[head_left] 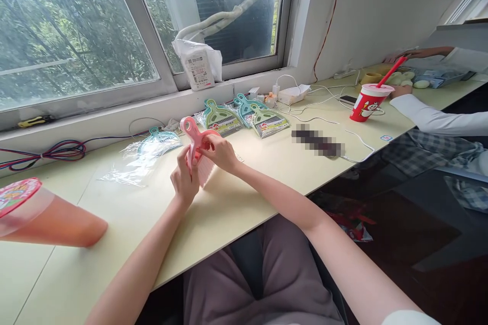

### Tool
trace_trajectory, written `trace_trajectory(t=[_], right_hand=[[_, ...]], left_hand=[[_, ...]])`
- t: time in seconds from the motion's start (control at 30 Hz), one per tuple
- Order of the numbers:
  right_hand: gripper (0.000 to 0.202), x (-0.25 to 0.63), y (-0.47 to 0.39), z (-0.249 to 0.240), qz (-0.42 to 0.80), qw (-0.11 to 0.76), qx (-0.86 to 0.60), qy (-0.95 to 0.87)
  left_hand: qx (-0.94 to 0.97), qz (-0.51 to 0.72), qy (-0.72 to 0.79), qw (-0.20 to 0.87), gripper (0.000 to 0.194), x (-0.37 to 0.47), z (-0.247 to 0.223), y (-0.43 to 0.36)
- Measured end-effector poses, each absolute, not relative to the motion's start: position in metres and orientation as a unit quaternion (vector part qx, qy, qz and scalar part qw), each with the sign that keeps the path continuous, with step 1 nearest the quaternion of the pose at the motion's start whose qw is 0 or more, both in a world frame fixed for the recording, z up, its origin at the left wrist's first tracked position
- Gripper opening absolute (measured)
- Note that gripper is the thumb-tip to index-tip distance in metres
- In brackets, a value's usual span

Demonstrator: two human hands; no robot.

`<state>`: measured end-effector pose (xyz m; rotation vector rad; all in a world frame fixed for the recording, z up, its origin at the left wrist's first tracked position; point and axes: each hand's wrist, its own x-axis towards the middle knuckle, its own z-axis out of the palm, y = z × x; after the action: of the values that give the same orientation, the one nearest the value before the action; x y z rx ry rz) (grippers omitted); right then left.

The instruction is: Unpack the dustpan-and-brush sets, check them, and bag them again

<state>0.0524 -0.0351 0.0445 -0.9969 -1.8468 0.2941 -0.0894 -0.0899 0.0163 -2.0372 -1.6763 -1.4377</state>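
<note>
Both hands hold a pink mini dustpan and brush set (194, 134) above the table, with its looped handle pointing up and pale bristles facing down. My left hand (184, 177) grips the left side, its thumb pressed to the front. Fingers of my right hand (220, 151) are pinched at the set's right side near the base of the handle. What lies right under those fingertips is hidden. Behind are several wrapped sets, including a green one (269, 121), and at left a teal one (156, 139) in clear plastic.
A cup of orange drink (57, 216) stands at the near left. To the right are a red cup with straw (366, 104), white cables (360, 142) and a blurred dark object (318, 143). A co-worker's sleeve (423, 114) reaches in at far right. A white package (198, 66) rests on the sill.
</note>
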Motion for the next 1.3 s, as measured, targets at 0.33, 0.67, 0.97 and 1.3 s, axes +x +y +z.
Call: trace_trajectory(t=[0.33,0.67,0.97,1.3], right_hand=[[0.017,0.076,-0.018,0.054,0.209,0.533,-0.388,-0.722],[0.033,0.080,-0.048,0.082,0.430,0.508,-0.249,-0.704],[0.031,0.160,-0.030,0.110,0.159,0.332,-0.560,-0.742],[0.042,0.135,-0.010,0.060,0.035,0.026,-0.686,-0.727]], left_hand=[[-0.688,-0.441,-0.572,0.070,0.053,-0.092,0.034,-0.082],[-0.486,-0.558,-0.671,0.041,0.045,-0.159,0.052,-0.047],[-0.647,-0.313,-0.671,-0.184,0.035,-0.194,0.046,-0.030],[-0.679,-0.153,-0.716,-0.060,0.045,-0.183,0.028,-0.041]])
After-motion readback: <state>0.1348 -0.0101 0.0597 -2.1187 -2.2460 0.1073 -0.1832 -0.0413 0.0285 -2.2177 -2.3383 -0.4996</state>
